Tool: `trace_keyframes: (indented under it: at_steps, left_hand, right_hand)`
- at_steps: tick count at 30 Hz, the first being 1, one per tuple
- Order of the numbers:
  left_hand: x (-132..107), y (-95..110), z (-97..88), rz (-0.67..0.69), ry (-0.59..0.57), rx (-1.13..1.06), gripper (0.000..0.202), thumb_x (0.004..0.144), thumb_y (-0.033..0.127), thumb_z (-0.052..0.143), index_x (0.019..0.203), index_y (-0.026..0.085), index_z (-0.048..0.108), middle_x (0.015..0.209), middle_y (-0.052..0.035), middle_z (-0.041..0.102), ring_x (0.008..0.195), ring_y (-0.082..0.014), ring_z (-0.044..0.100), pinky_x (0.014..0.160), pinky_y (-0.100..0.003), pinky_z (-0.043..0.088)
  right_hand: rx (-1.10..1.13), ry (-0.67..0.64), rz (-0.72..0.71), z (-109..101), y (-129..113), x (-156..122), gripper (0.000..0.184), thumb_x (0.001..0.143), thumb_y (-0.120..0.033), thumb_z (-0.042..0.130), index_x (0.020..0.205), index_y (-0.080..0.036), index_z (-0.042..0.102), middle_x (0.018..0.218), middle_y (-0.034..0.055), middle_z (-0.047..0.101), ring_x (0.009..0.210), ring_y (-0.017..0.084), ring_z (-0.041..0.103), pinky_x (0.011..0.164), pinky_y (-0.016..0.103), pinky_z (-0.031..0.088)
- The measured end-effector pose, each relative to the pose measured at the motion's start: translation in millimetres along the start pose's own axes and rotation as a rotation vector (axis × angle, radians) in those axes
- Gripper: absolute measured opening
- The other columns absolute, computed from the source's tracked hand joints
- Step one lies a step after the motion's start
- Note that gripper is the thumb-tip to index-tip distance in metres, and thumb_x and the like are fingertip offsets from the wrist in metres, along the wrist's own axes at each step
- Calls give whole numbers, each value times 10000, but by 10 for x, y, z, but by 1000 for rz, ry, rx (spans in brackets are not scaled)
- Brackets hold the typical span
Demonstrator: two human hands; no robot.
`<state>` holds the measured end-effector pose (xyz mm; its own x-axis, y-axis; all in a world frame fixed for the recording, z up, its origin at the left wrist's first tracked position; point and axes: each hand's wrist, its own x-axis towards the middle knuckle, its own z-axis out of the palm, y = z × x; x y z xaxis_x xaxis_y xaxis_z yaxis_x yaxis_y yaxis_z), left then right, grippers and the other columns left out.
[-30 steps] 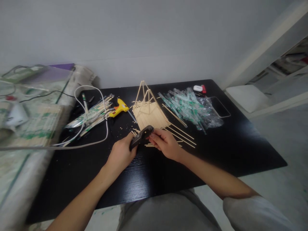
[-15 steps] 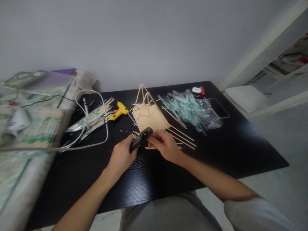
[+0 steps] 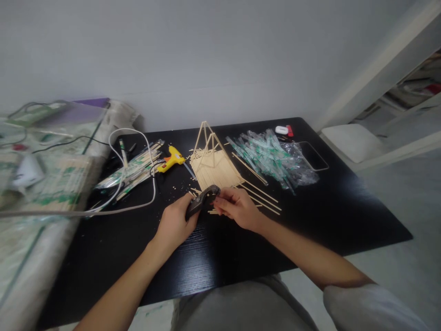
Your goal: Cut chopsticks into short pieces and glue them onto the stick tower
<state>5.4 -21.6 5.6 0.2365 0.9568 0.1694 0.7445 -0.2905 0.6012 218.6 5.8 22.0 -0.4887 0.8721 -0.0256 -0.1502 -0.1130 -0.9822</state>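
Note:
My left hand [image 3: 177, 218] is wrapped round a dark pliers-like tool [image 3: 203, 201], whose head points right and away from me. Close against that head, my right hand [image 3: 239, 209] has its fingers pinched together; whatever is between them is too small or hidden to make out. Just beyond both hands lies a flat panel of wooden sticks [image 3: 217, 168] set side by side. A triangular stick frame [image 3: 212, 149] rises from the panel. Several loose sticks [image 3: 262, 198] stick out beside my right hand, and more lie partly hidden beneath it.
A yellow glue gun [image 3: 171, 159] lies left of the panel, near wrapped chopsticks [image 3: 138, 168] and a looped white cable [image 3: 154, 184]. Crumpled plastic wrappers [image 3: 265, 154] are piled at right, with a clear-looking phone-shaped frame [image 3: 327, 168] and a white case [image 3: 281, 130] beyond. Small wood bits dot the black table [image 3: 213, 271].
My right hand has shifted very slightly to the right, and the tool's head has tilted a little. My left hand stays nearly where it was. The panel and frame have not moved.

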Motion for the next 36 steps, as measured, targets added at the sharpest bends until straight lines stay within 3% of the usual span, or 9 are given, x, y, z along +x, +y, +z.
trace_keyframes:
  at_steps: [6,10,13,36]
  left_hand:
    - [4,1,-38,37,-19,-40,94,882,178,540,944,206,605,824,-33,671,738,-183,641,675,-285,470]
    - [12,21,-75,84,-46,-74,126,871,153,529,941,202,621,851,-46,684,758,-184,635,711,-303,486]
    - [15,33,-93,94,-66,-107,132,863,139,525,929,202,620,830,-38,680,739,-173,631,694,-289,483]
    - [6,14,-87,-7,-108,4,88,882,202,515,822,210,579,666,0,620,552,-137,562,572,-253,411]
  right_hand:
    - [231,-136,144,-56,59,21,313,884,-438,720,892,-128,671,611,-45,561,402,23,312,374,192,165]
    - [409,-300,334,-115,93,46,343,830,-443,778,878,-124,661,580,-64,519,395,10,218,351,173,97]
    - [484,-361,397,-133,114,55,348,817,-441,793,862,-125,654,570,-71,508,398,8,175,338,163,71]
    - [509,-256,403,-107,82,73,338,828,-428,786,832,-124,637,558,-91,464,402,2,131,353,166,42]
